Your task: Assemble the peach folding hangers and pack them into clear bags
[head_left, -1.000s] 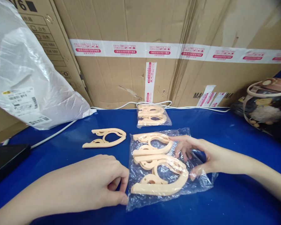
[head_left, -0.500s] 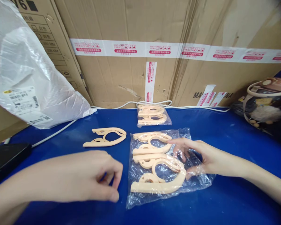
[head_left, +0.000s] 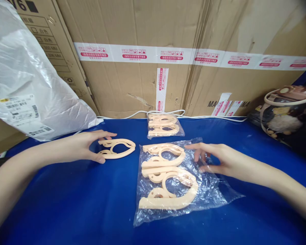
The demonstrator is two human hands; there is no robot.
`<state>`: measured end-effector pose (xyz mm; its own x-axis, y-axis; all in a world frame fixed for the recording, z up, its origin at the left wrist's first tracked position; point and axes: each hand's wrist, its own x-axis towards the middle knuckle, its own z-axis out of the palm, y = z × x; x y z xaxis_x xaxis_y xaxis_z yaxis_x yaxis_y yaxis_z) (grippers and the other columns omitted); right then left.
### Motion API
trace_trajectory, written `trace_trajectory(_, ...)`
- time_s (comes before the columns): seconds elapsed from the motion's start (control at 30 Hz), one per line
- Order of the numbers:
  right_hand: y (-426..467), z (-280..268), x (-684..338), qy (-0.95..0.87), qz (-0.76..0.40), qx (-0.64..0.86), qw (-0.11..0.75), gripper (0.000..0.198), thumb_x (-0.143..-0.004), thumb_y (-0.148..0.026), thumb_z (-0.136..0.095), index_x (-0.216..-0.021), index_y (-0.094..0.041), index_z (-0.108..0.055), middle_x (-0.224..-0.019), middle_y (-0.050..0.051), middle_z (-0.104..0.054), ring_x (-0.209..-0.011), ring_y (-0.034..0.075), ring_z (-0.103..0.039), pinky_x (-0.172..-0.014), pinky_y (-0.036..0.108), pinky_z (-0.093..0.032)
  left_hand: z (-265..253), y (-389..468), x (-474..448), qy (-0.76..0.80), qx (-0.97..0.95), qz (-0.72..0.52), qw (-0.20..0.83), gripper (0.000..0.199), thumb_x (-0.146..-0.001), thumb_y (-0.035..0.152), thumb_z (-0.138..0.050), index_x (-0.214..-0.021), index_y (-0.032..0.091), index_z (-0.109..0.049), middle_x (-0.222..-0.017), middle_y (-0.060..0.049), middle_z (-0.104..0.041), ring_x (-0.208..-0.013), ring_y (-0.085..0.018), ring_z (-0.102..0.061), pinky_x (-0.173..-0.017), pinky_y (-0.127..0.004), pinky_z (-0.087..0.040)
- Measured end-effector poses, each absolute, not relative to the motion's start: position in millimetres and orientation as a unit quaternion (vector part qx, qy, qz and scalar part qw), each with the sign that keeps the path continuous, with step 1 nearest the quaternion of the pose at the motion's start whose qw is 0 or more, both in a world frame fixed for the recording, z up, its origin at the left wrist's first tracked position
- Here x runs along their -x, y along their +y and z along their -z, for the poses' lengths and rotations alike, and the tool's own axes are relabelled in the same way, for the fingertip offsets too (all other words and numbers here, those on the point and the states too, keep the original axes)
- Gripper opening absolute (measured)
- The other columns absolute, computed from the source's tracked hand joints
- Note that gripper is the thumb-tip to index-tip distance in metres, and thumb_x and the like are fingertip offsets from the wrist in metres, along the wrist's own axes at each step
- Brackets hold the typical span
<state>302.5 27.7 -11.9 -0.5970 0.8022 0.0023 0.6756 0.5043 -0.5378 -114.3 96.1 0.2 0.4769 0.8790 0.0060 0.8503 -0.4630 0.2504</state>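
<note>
A folded beige travel hanger (head_left: 122,154) lies loose on the blue tabletop. At its left end is my left hand (head_left: 91,144), thumb at the near arm and fingers past the far arm, apart; whether the thumb touches cannot be told. To the right, a clear plastic bag (head_left: 206,194) lies flat with folded beige hangers (head_left: 168,204) inside, one above the other. My right hand (head_left: 214,158) is over the bag's right side, thumb and fingers spread, holding nothing. Behind lies a smaller clear packet of folded beige hangers (head_left: 164,131).
A large cardboard box (head_left: 127,85) with printed tape stands along the back, a white cable (head_left: 209,117) at its foot. A white mailing bag (head_left: 40,85) leans at the left. At the right is a dark bag with a fluffy ornament (head_left: 284,122).
My left hand has moved up and away from me to the loose hanger, its fingers opening. My right hand has lifted slightly off the bag's hangers, and the bag's right corner has spread out.
</note>
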Motion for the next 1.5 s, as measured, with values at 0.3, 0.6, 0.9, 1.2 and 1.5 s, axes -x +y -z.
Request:
trace_trajectory(0.3,25.5,2.8,-306.9,-0.839,-0.044,0.5,0.209,0.042,-0.091,-0.042,-0.052,-0.13,-0.027,-0.047,-0.097,0.004,-0.066,-0.085,0.022,-0.061,-0.077,0.038,-0.046,-22.1,89.7,85.5,0.503,-0.857,-0.105,0.034,0.06,-0.081,0.055,-0.058,-0.128,0.02,-0.049,-0.125,-0.007,-0.051,-0.11,-0.03,-0.056,-0.097,-0.036,-0.042)
trace_trajectory(0.6,-0.1,1.2,-270.7,-0.797,-0.171,0.462,0.349,0.036,-0.091,-0.038,-0.056,-0.126,-0.03,-0.051,-0.112,0.003,-0.06,-0.092,0.018,-0.056,-0.082,0.031,-0.045,-15.1,42.4,30.4,0.312,-0.894,-0.319,-0.045,0.061,-0.083,0.032,-0.063,-0.137,0.023,-0.037,-0.122,-0.008,-0.045,-0.111,-0.024,-0.05,-0.095,-0.037,-0.047)
trace_trajectory(0.9,-4.5,2.4,-255.9,-0.645,-0.528,0.441,0.333,0.032,-0.087,-0.048,-0.059,-0.082,-0.016,-0.063,-0.06,-0.003,-0.049,-0.051,0.007,-0.041,-0.043,0.018,-0.032,2.5,20.8,5.9,0.267,-0.922,-0.267,0.079,0.076,-0.083,0.043,-0.066,-0.144,0.023,-0.026,-0.139,-0.01,-0.036,-0.125,-0.026,-0.041,-0.106,-0.039,-0.039)
trace_trajectory(1.2,-2.5,8.3,-256.6,-0.622,-0.565,0.425,0.336,0.028,-0.083,-0.043,-0.067,-0.083,-0.015,-0.065,-0.061,-0.003,-0.048,-0.052,0.006,-0.04,-0.043,0.016,-0.03,9.3,26.2,5.3,0.283,-0.921,-0.266,0.02,0.071,-0.088,0.051,-0.057,-0.145,0.024,-0.023,-0.143,-0.011,-0.037,-0.127,-0.028,-0.04,-0.105,-0.045,-0.037)
trace_trajectory(1.5,-2.8,7.6,-257.9,-0.612,-0.558,0.458,0.325,0.032,-0.083,-0.046,-0.066,-0.087,-0.014,-0.069,-0.065,-0.002,-0.048,-0.056,0.006,-0.034,-0.047,0.02,-0.023,12.0,33.9,7.4,0.231,-0.922,-0.281,-0.128,0.086,-0.08,0.067,-0.049,-0.143,0.012,-0.028,-0.127,-0.016,-0.052,-0.116,-0.028,-0.049,-0.097,-0.041,-0.041)
